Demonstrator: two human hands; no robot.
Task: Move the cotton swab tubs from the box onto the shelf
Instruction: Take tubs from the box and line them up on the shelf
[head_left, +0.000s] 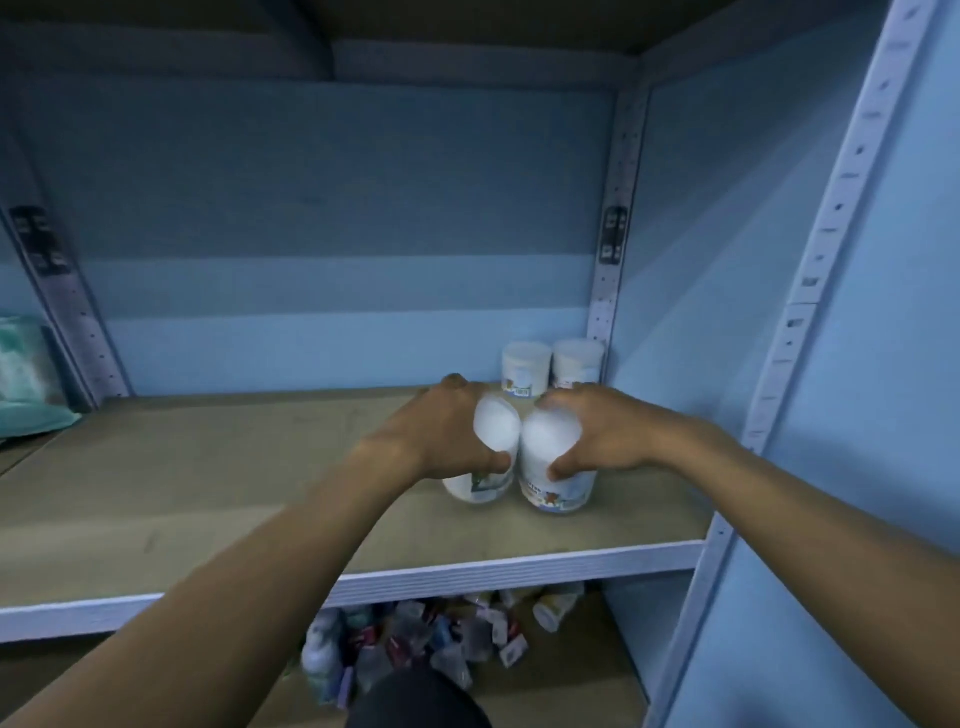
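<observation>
Plastic, teal and crinkled, a soft bag is lying at the far left edge, well apart from both hands. Left hand is curling its fingers and thumb round a white round cotton swab tub with a printed label, gripping it from the top; the tub is standing on the brown board shelf with a pale metal front rail. Just beside it, touching or nearly so, a second white labelled tub is sitting under the right hand, whose fingers and thumb are wrapping its lid. Beyond the fingertips, two more white-lidded clear tubs are standing upright in the back right corner, side by side. Below the hands, under the shelf, a blurred heap of small mixed packets is lying.
</observation>
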